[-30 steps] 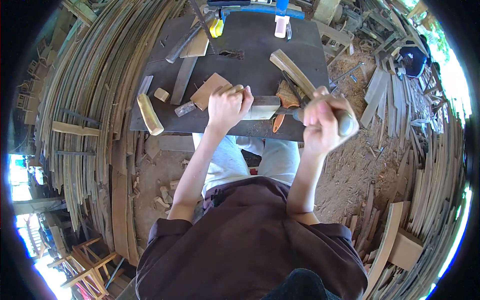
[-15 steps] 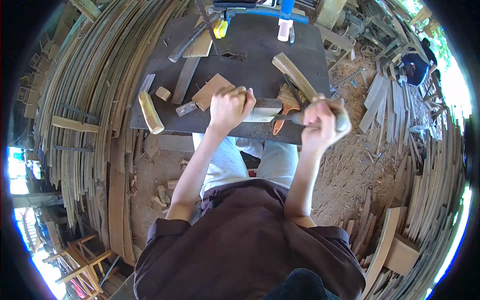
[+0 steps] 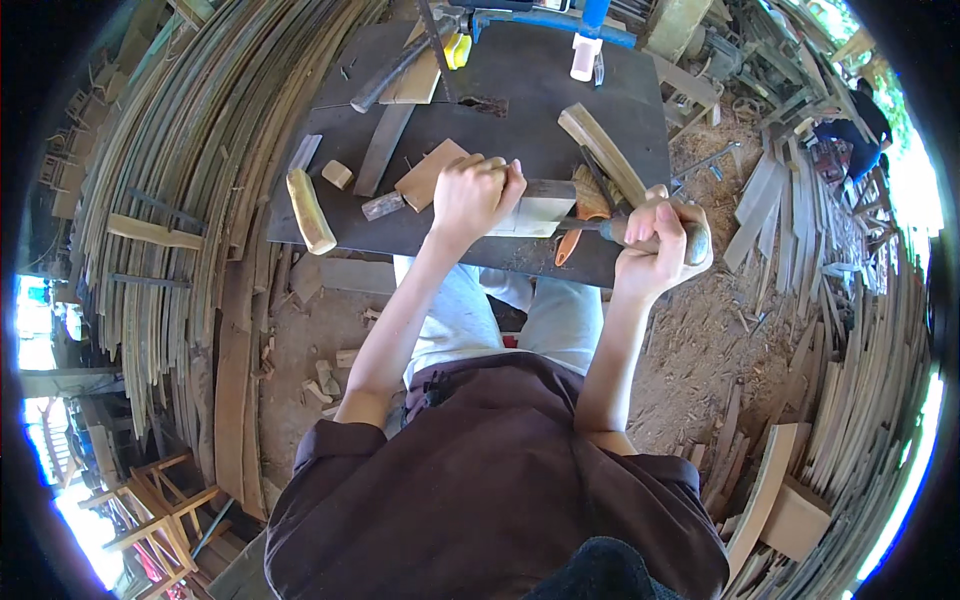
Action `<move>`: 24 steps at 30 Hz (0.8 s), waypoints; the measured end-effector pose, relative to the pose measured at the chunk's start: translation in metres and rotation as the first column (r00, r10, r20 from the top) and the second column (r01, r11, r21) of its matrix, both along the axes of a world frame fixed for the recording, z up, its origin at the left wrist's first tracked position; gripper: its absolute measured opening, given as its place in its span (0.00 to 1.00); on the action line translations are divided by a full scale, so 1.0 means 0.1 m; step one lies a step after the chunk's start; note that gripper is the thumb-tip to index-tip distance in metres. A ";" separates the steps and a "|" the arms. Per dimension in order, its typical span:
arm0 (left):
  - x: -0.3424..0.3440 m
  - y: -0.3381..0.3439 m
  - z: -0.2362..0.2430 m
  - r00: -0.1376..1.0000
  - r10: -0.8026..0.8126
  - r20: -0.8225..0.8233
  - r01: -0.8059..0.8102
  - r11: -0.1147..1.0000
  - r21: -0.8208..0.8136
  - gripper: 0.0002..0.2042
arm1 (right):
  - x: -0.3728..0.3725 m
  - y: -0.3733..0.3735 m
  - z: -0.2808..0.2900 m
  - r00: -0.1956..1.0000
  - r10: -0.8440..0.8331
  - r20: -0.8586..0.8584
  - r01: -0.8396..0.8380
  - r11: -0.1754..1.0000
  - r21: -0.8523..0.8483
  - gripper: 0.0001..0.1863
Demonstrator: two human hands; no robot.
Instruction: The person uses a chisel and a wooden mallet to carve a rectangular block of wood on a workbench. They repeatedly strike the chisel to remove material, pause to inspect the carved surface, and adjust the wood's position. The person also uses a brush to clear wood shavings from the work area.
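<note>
My left hand (image 3: pixel 478 198) is closed on a pale squared wooden block (image 3: pixel 532 215) lying near the front edge of the dark worktop (image 3: pixel 465 140). My right hand (image 3: pixel 658 240) grips the thick wooden handle (image 3: pixel 694 244) of a tool whose metal shaft (image 3: pixel 595 226) points left to the block's end; its tip is hard to make out. Just behind the shaft are an orange-handled brush (image 3: pixel 568 245), a dark slim tool and a wooden batten (image 3: pixel 600 150). Left of my left hand lie a small board (image 3: pixel 430 165), a little block (image 3: pixel 337 173) and a curved yellowish wood piece (image 3: pixel 310 210).
At the worktop's back are a long dark tool (image 3: pixel 400 72), a yellow object (image 3: pixel 458 52), a blue bar (image 3: pixel 540 24) and a pink-white bottle (image 3: pixel 585 57). Stacked timber (image 3: pixel 160 150) lines both sides. A person in dark clothing (image 3: pixel 855 140) is at upper right.
The worktop and both hands have shifted slightly up and right in the view, keeping about the same arrangement and grips. The person at upper right has changed posture.
</note>
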State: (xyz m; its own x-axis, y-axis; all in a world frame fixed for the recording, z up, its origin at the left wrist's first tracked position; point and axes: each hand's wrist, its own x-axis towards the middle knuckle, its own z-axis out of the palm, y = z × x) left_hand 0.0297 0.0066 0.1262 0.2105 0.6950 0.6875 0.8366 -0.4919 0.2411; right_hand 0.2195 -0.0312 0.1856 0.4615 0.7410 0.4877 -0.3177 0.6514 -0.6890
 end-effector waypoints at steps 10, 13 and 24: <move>0.03 -0.08 0.02 1.000 -0.015 -0.012 0.015 1.000 0.010 0.17 | -0.14 -0.02 -0.01 0.986 -0.043 0.160 0.061 0.993 -0.106 0.09; 0.01 -0.07 0.03 1.000 -0.012 -0.011 0.012 1.000 0.004 0.17 | -0.08 0.04 -0.11 0.994 -0.048 0.103 0.052 0.998 -0.043 0.08; 0.03 -0.06 0.04 1.000 -0.018 0.000 0.018 1.000 0.016 0.16 | 0.00 0.11 -0.21 0.996 -0.035 0.077 0.035 0.999 0.000 0.05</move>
